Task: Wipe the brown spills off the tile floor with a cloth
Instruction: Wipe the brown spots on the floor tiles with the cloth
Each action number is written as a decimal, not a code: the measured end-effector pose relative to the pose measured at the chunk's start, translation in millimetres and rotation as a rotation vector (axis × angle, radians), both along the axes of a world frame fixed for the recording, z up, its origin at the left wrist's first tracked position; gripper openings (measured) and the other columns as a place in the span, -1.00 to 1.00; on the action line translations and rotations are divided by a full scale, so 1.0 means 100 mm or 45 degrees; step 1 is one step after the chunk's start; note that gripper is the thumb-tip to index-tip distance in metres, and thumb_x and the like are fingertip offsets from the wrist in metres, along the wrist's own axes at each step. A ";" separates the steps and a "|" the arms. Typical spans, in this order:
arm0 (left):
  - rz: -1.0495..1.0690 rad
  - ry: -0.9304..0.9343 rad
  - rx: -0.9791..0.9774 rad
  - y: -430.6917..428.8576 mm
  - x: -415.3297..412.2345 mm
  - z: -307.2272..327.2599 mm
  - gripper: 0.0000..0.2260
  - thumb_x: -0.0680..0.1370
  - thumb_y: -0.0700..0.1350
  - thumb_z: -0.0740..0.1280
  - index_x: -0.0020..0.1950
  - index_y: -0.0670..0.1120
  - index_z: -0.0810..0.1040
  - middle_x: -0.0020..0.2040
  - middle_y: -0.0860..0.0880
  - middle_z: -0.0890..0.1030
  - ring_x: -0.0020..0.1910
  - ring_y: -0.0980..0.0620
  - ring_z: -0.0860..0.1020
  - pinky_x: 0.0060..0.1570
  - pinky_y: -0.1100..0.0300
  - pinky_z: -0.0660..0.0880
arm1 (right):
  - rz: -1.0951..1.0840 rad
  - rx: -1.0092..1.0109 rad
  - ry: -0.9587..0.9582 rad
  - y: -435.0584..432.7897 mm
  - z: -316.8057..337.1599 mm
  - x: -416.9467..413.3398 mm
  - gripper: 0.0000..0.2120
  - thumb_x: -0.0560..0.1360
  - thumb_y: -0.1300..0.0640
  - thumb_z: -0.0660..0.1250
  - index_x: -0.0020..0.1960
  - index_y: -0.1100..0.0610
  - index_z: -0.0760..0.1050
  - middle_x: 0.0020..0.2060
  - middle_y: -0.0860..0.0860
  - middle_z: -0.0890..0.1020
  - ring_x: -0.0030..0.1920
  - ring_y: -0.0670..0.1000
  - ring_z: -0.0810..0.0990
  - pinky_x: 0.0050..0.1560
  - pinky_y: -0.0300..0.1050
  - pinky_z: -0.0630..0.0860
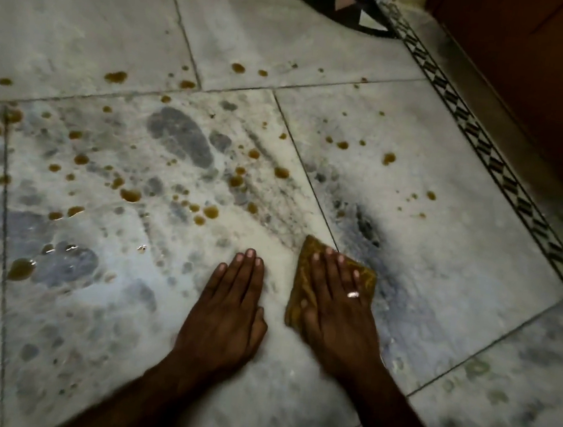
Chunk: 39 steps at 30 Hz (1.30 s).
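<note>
Two bare forearms enter from the lower edge, each ending in a bare hand. Neither arm shows a sleeve, cuff, watch or bracelet within the visible length. The left hand carries no ornament; its nails are short and pale. The right hand wears a single ring on one of its fingers, a light, silvery band with a small bright face that catches the light. Its nails are likewise short, rounded and unpainted. Fine hair shows along the forearms, whose outlines are slightly blurred.
</note>
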<state>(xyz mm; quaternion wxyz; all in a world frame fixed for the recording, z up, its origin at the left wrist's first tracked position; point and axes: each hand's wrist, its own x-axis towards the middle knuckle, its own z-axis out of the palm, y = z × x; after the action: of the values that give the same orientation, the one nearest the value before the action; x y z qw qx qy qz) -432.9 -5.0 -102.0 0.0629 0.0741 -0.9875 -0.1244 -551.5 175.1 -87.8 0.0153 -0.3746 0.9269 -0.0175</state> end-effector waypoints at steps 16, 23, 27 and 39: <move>0.000 0.035 -0.025 0.04 -0.07 -0.02 -0.42 0.64 0.04 0.07 0.58 -0.28 0.18 0.60 -0.24 0.21 0.59 -0.18 0.19 0.51 -0.15 0.21 | 0.106 0.052 -0.026 0.73 0.06 0.03 -0.33 0.60 -0.10 0.16 0.65 0.07 0.11 0.64 0.04 0.12 0.64 0.07 0.06 0.53 0.18 0.16; -0.029 -0.006 -0.046 0.03 -0.08 -0.01 -0.38 0.65 0.09 0.10 0.59 -0.26 0.15 0.60 -0.25 0.18 0.60 -0.19 0.16 0.53 -0.17 0.18 | 0.019 0.112 -0.086 -0.08 0.10 -0.28 -0.33 0.64 -0.17 -0.02 0.65 0.12 0.05 0.63 0.13 0.13 0.62 0.21 0.09 0.57 0.25 0.12; -0.030 -0.070 -0.033 0.01 -0.11 0.03 -0.41 0.66 0.06 0.04 0.59 -0.28 0.15 0.60 -0.27 0.17 0.60 -0.21 0.15 0.53 -0.17 0.17 | 0.208 0.205 -0.152 -0.26 0.20 -0.18 -0.31 0.60 -0.19 -0.06 0.64 0.14 0.09 0.62 0.17 0.14 0.61 0.25 0.11 0.53 0.29 0.18; -0.303 -0.029 -0.131 -0.13 -0.20 0.00 -0.41 0.66 0.07 0.07 0.60 -0.25 0.16 0.61 -0.25 0.15 0.60 -0.20 0.16 0.55 -0.12 0.14 | 0.153 0.093 -0.112 0.74 0.10 -0.01 -0.32 0.61 -0.15 0.14 0.65 0.04 0.07 0.65 0.03 0.08 0.64 0.07 0.03 0.56 0.20 0.15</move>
<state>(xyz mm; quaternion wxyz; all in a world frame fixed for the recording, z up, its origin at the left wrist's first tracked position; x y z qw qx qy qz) -453.0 -17.8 -102.5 0.0402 -0.0453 -0.9950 -0.0793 -552.1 249.2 -77.4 0.0708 -0.4277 0.9011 0.0007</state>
